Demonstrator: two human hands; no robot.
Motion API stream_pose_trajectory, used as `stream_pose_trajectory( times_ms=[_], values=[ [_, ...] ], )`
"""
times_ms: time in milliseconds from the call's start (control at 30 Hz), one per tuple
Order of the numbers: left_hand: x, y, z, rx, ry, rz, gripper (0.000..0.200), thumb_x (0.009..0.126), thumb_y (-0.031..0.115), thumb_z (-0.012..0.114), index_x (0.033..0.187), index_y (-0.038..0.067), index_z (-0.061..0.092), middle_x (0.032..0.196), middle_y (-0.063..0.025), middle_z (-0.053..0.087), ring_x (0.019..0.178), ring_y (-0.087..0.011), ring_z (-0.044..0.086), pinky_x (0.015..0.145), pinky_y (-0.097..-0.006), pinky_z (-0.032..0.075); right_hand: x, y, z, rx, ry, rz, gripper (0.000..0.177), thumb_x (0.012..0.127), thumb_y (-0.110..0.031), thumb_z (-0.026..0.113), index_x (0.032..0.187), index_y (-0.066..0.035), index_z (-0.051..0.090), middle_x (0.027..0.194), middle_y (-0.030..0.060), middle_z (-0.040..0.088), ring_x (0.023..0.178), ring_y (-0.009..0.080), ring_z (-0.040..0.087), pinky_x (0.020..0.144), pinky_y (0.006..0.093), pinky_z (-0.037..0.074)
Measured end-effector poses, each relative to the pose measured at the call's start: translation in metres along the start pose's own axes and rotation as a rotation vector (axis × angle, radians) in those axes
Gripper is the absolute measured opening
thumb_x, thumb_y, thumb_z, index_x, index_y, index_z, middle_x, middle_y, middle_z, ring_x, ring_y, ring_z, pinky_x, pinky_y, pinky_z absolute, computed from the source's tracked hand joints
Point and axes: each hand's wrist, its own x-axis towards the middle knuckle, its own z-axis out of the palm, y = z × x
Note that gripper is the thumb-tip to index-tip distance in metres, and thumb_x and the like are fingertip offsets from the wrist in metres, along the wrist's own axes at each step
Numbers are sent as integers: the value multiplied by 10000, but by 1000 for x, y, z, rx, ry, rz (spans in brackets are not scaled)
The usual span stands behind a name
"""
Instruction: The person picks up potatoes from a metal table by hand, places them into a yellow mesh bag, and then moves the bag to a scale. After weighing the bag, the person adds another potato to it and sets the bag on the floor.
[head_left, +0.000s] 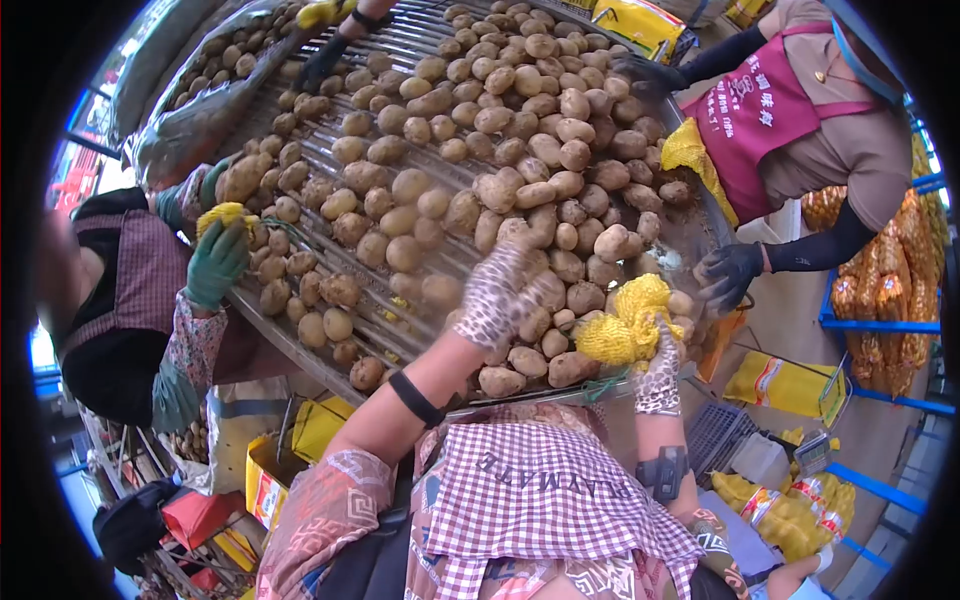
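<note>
My left hand (pixel 497 293), in a leopard-print glove, reaches over the potatoes (pixel 545 150) heaped on the slatted metal table. Its fingers are apart and slightly blurred, with potatoes right at the fingertips. My right hand (pixel 658 372), in a matching glove, grips a bunched yellow mesh bag (pixel 640 305) at the table's near edge. Part of that bag lies over the nearest potatoes, and green string (pixel 605 386) shows below it. The fingers of the right hand are partly hidden by the mesh.
At the left, a person in green gloves (pixel 218 262) holds yellow mesh; opposite, a dark-gloved hand (pixel 322 66) reaches in. A person in a magenta apron (pixel 765 110) stands right. Filled bags (pixel 880 290), a grey crate (pixel 718 440) and yellow bags (pixel 785 385) stand beyond the table (pixel 295 362).
</note>
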Motion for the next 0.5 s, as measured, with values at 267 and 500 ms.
stream_pose_trajectory(
  times_ms=[267,500],
  values=[
    [24,-44,4,752,-108,-185,611,863,248,624,1407,82,399,1419,-228,420,1208,-363,524,1015,-412,436,-2,17,8,-12,-4,68,509,823,-278,728,1239,-47,550,1168,109,618,1074,279,605,937,463,505],
    [12,-37,-17,-1053,49,-415,634,867,209,636,1412,84,338,1353,-111,470,1213,-270,522,878,-409,541,-7,0,-7,82,-55,45,475,852,-265,691,1242,-45,535,1209,120,593,1127,294,575,970,493,482]
  ],
)
